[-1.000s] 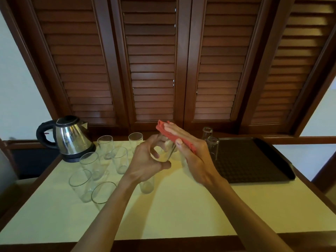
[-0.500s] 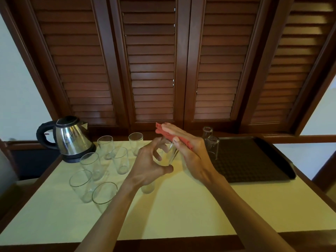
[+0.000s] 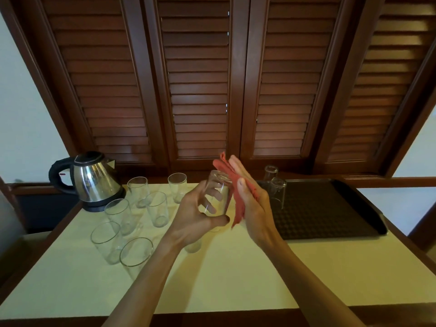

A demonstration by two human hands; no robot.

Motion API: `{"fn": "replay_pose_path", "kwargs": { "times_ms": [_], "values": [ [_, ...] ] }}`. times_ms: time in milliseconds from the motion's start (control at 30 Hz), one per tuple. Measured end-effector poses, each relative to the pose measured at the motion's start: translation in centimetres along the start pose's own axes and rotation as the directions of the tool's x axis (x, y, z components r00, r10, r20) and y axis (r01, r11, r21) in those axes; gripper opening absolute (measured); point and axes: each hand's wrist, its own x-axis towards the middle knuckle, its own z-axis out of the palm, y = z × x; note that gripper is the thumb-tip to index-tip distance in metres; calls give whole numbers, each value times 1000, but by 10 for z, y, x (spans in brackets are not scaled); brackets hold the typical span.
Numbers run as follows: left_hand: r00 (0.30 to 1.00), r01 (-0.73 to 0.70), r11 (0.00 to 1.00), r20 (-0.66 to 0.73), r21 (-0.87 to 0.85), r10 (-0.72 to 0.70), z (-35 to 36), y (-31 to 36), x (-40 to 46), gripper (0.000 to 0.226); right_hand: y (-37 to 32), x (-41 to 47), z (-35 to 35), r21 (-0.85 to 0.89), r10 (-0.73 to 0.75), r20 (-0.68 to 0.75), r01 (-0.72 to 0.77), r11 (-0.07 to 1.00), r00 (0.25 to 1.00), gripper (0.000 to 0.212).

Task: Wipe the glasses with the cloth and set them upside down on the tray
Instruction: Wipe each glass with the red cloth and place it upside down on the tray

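Note:
My left hand (image 3: pixel 199 217) grips a clear glass (image 3: pixel 217 192) above the table, base pointing up and away. My right hand (image 3: pixel 250 199) presses a folded red cloth (image 3: pixel 238 192) flat against the glass's right side. Several clear glasses stand upright on the table's left half, such as one glass (image 3: pixel 157 208) and a near one (image 3: pixel 135 256). Another glass (image 3: pixel 193 246) shows partly under my left wrist. Two glasses (image 3: pixel 278 192) stand upside down at the left end of the dark tray (image 3: pixel 330 213).
A steel electric kettle (image 3: pixel 94 180) with a black handle sits at the table's back left corner. Brown louvred shutters (image 3: pixel 198 90) rise right behind the table. The pale table top (image 3: pixel 236 279) has a wooden rim at the near edge.
The glass has turned in my left hand, its base now higher and clearly visible. My right hand with the cloth has slid from the top of the glass to its right side.

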Motion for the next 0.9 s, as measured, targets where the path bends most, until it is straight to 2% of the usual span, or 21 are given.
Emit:
{"fn": "replay_pose_path", "kwargs": {
  "times_ms": [67,133,200,267,333,400,467,567,600,667,733,767,833,900],
  "values": [
    [1000,11,997,-6,-72,-11,3,4,0,63,2,-7,5,19,20,-12,-20,1000,1000,47],
    [995,79,970,-45,-229,-92,3,13,2,50,8,-21,11,37,15,21,-16,999,1000,55],
    [987,139,942,-30,-305,-155,8,19,1,60,6,-26,11,78,23,25,-24,997,999,67],
    [985,165,935,14,-314,-169,19,21,-1,69,0,-16,10,104,70,-12,-68,992,997,63],
    [986,159,920,7,-359,-168,25,22,0,70,-7,-15,13,34,56,-25,-55,998,998,60],
    [978,142,882,-72,-450,-194,21,22,6,68,1,-29,19,-95,-38,10,39,995,999,63],
    [975,122,875,-109,-469,-194,17,20,8,67,9,-39,20,-109,-22,21,25,994,1000,66],
    [989,109,916,-48,-386,-138,35,21,-5,57,8,-18,8,2,126,-70,-126,992,990,69],
    [989,89,921,-73,-379,-126,41,21,-7,55,6,-13,5,-4,135,-83,-136,991,987,69],
    [969,27,909,-212,-416,-126,45,24,-1,54,2,-18,9,-46,91,-56,-93,995,994,67],
    [926,12,856,-318,-517,-204,42,29,10,63,4,-38,14,-68,39,-18,-40,997,999,67],
    [914,17,823,-324,-568,-243,40,29,14,71,9,-46,14,-66,38,-21,-39,997,999,69],
    [922,34,801,-290,-597,-256,41,30,12,74,10,-43,5,22,104,-71,-103,994,992,72],
    [954,34,814,-223,-580,-199,47,28,5,63,5,-26,-9,165,211,-129,-189,968,969,70]
  ]
}}
